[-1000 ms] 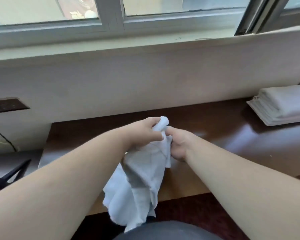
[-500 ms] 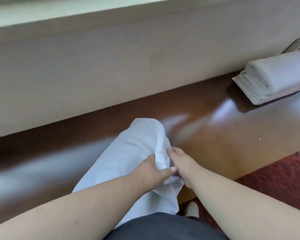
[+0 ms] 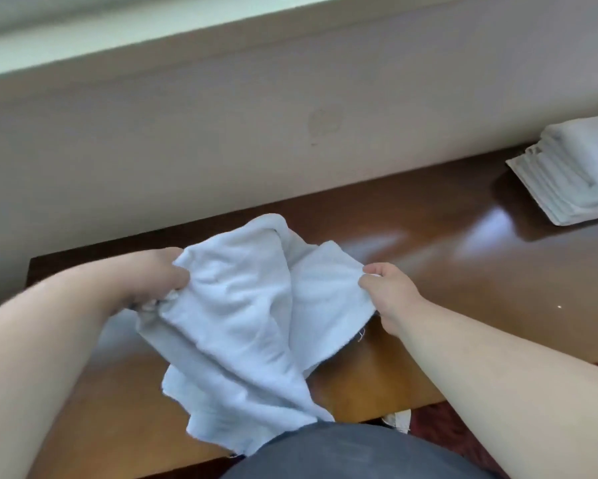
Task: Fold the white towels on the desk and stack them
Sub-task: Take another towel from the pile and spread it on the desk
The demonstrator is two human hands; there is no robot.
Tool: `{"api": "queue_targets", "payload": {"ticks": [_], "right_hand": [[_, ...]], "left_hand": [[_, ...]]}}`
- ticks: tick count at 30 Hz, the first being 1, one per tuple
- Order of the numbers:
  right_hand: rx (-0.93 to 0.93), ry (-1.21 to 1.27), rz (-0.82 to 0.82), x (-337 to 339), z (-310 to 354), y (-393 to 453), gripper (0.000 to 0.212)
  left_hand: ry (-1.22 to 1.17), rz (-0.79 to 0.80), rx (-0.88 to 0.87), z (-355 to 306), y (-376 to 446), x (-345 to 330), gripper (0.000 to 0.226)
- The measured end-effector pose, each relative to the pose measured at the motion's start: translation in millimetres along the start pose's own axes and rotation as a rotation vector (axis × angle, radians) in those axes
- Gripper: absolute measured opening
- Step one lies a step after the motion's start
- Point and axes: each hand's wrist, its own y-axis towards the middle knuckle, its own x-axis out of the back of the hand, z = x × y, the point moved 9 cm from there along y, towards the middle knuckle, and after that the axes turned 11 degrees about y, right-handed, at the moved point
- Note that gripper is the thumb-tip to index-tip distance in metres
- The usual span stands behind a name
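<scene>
A crumpled white towel [image 3: 242,319] lies partly spread over the brown wooden desk [image 3: 446,271], its lower end hanging past the front edge. My left hand [image 3: 155,278] grips the towel's left edge in a closed fist. My right hand [image 3: 387,292] pinches its right corner between thumb and fingers. The cloth is bunched and creased between the two hands. A stack of folded white towels [image 3: 574,171] sits at the desk's far right, partly cut off by the frame.
A pale wall [image 3: 221,140] under a window sill rises right behind the desk. The desk's left end [image 3: 31,267] is close to my left hand. Red patterned carpet [image 3: 439,426] shows below the front edge, and dark grey clothing [image 3: 352,451] fills the bottom middle.
My hands, together on one bunched corner before, have drawn apart to left and right. The towel has opened out across the desk. The view has tilted down from the window.
</scene>
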Motion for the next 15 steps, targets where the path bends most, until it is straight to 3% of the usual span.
{"api": "queue_targets", "payload": {"ticks": [5, 9, 12, 15], "right_hand": [[0.081, 0.088, -0.172, 38, 29, 33, 0.055], [0.018, 0.313, -0.216, 56, 18, 49, 0.059], [-0.057, 0.448, -0.093, 40, -1, 34, 0.032], [-0.109, 0.415, -0.037, 30, -19, 9, 0.025]], "left_hand": [[0.402, -0.208, 0.158, 52, 56, 75, 0.019], [0.679, -0.434, 0.147, 11, 93, 82, 0.060], [0.676, -0.530, -0.240, -90, 89, 22, 0.061], [0.611, -0.305, -0.648, -185, 60, -83, 0.049]]}}
